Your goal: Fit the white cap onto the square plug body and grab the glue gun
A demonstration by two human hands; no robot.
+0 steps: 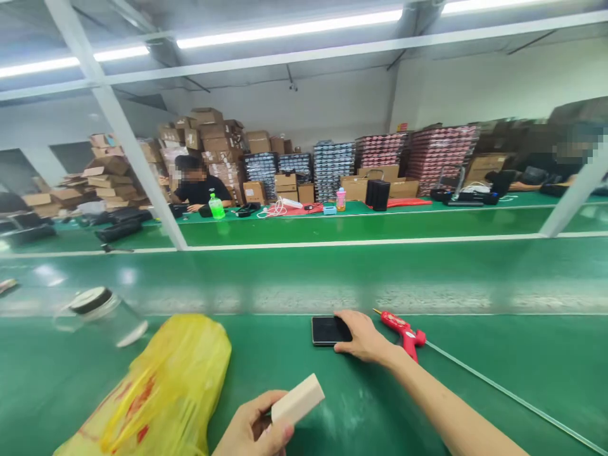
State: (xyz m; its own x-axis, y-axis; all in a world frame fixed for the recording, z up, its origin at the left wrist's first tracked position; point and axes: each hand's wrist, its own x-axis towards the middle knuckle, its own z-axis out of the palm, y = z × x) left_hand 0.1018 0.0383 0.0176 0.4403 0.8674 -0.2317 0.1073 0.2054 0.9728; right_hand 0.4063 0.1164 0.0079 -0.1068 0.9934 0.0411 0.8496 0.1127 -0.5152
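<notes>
Cream foam block (297,399) is being gripped in the left hand (251,425), while the right hand (363,335) is resting spread on a black phone (325,330) beside a red glue gun (403,332), both on the green mat (275,354).

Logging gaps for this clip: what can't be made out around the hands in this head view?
- Left hand: bottom edge cuts it off; its fingers hide the held end of the cream block.
- Black flat device: right hand covers part of it, so its kind is unclear.
- Yellow plastic bag: bottom edge cuts it off; contents unclear.
</notes>
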